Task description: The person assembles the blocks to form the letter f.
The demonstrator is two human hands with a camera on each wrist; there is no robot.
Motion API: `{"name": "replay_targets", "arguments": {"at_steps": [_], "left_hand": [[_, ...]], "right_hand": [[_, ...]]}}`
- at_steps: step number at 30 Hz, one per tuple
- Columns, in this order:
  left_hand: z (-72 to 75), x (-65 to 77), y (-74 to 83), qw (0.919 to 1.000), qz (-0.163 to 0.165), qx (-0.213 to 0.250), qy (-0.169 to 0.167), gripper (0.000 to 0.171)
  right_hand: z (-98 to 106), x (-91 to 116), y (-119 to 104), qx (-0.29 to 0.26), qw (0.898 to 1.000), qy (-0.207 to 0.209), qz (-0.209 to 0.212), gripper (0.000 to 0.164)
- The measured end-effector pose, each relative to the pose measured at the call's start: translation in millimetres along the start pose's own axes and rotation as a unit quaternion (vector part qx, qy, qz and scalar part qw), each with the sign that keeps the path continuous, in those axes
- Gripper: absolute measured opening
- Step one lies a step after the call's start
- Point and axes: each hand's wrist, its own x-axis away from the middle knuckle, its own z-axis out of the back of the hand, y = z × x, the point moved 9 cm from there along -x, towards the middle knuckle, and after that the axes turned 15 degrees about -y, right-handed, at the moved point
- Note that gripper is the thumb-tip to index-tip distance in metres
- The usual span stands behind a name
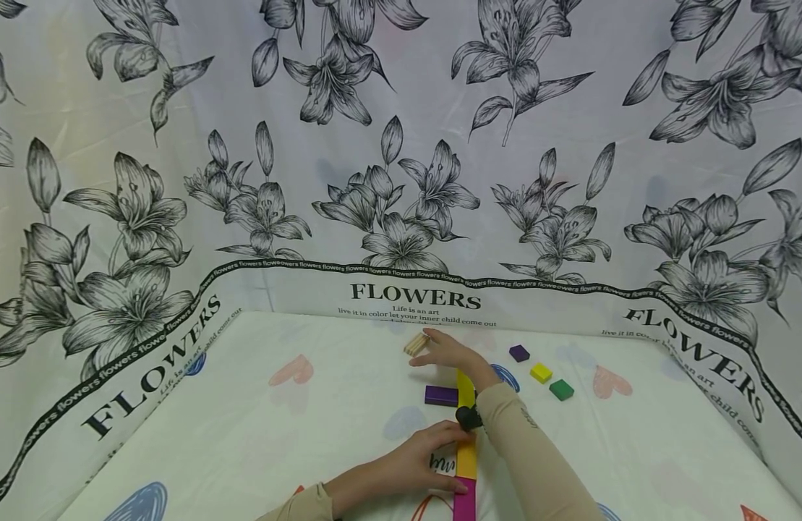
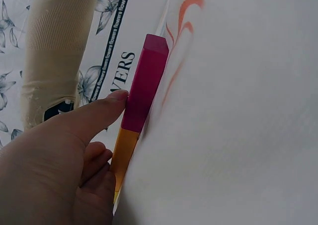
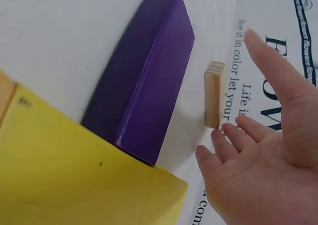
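A row of long blocks runs away from the near edge: magenta (image 1: pixel 464 504), orange (image 1: pixel 466 462), then yellow (image 1: pixel 465 391). My left hand (image 1: pixel 401 463) lies along the row's left side, its thumb at the magenta block (image 2: pixel 145 83) and its fingertips beside the orange one (image 2: pixel 124 148). A purple block (image 3: pixel 149 81) sticks out leftward from the yellow block (image 3: pixel 84 170), end against its side. Beyond them, my right hand (image 1: pixel 445 353) reaches over a small bare-wood block with grooved lines (image 1: pixel 415 344). Its thumb and fingers are spread apart, fingertips close by the wood block (image 3: pixel 213 98).
To the right of the right forearm (image 1: pixel 534 456) lie three small blocks: purple (image 1: pixel 519 353), yellow (image 1: pixel 540 373) and green (image 1: pixel 561 389). A white cloth with printed hearts (image 1: pixel 291 370) covers the table. Flower-printed curtains (image 1: pixel 401 202) stand at the back and sides.
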Motion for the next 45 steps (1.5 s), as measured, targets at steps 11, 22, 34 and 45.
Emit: {"name": "replay_targets", "arguments": {"at_steps": [11, 22, 34, 45], "left_hand": [[-2.2, -0.8, -0.2, 0.9998, 0.010, 0.017, -0.006, 0.054], [-0.3, 0.0, 2.4, 1.0000, 0.000, -0.007, -0.001, 0.054], [-1.0, 0.5, 0.2, 0.9999, 0.010, 0.009, -0.001, 0.055], [-0.4, 1.8, 3.2, 0.9998, -0.009, -0.015, 0.001, 0.055]], "right_hand": [[-9, 3, -9, 0.063, 0.997, -0.041, 0.015, 0.081], [-2, 7, -22, 0.037, 0.997, -0.010, 0.066, 0.062], [-17, 8, -27, 0.099, 0.992, -0.059, 0.057, 0.072], [-20, 11, -35, 0.113, 0.991, -0.048, 0.053, 0.067]]}}
